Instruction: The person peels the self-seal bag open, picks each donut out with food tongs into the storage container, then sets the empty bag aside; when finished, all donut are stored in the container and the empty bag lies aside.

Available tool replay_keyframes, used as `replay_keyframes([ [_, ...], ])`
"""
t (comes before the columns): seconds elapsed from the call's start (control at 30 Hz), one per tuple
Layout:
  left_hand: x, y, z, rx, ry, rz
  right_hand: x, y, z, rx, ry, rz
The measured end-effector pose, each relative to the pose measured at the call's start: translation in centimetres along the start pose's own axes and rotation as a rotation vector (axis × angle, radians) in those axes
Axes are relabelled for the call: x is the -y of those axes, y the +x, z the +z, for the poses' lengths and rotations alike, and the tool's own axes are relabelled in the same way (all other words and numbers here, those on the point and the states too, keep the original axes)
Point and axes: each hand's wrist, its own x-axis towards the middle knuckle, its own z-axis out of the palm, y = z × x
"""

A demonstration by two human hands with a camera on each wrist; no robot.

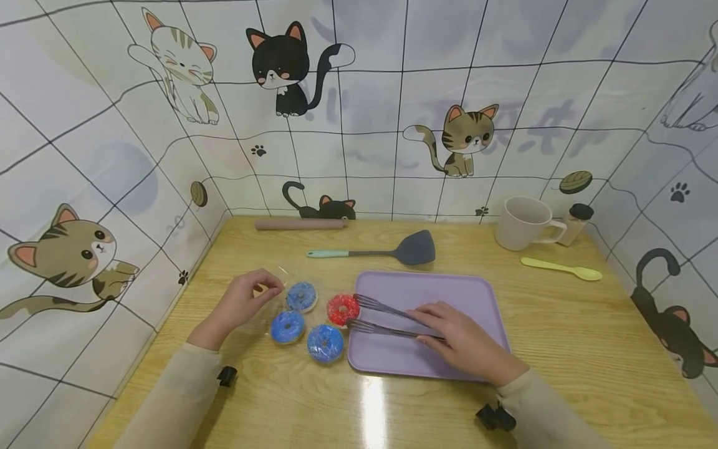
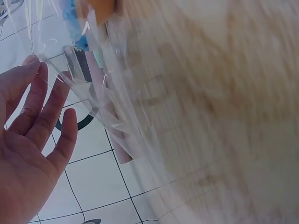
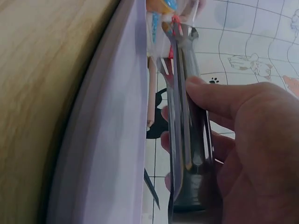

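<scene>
With fingertips and thumb, my left hand (image 1: 241,305) pinches the edge of a clear plastic bag (image 2: 110,88), seen stretched in the left wrist view. Blue sprinkled toy donuts lie close by: one (image 1: 295,295) by the fingertips, one (image 1: 287,337) below it, and one (image 1: 325,354) nearer the front. My right hand (image 1: 462,340) grips metal tongs (image 1: 381,329) over a lilac tray (image 1: 426,285). At the tray's left edge, the tongs' spread tips reach the right side of a red sprinkled donut (image 1: 335,304).
Behind the tray lies a spatula (image 1: 415,249) with a mint handle. A rolling pin (image 1: 300,224) rests along the back wall. To the right are a beige mug (image 1: 521,224), a black-capped jar (image 1: 573,227) and a yellow spoon (image 1: 586,273). Cat-print walls enclose the wooden table (image 1: 572,349).
</scene>
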Motion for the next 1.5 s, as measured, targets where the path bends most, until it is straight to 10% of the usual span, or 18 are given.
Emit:
replay_keyframes([
  [0.3,0.0,-0.1,-0.1,0.004,0.006,-0.024,-0.6,-0.6,-0.6,0.084,0.193,0.104],
  [0.63,0.4,0.1,0.1,-0.003,0.025,-0.041,-0.7,-1.0,0.0,-0.008,0.088,0.023],
  [0.9,0.1,0.1,-0.1,-0.014,0.031,-0.047,-0.7,-1.3,-0.1,0.049,0.223,0.109],
  [1.5,0.3,0.2,0.1,0.011,0.000,-0.058,2.4,0.5,1.9,-0.146,-0.075,0.068],
])
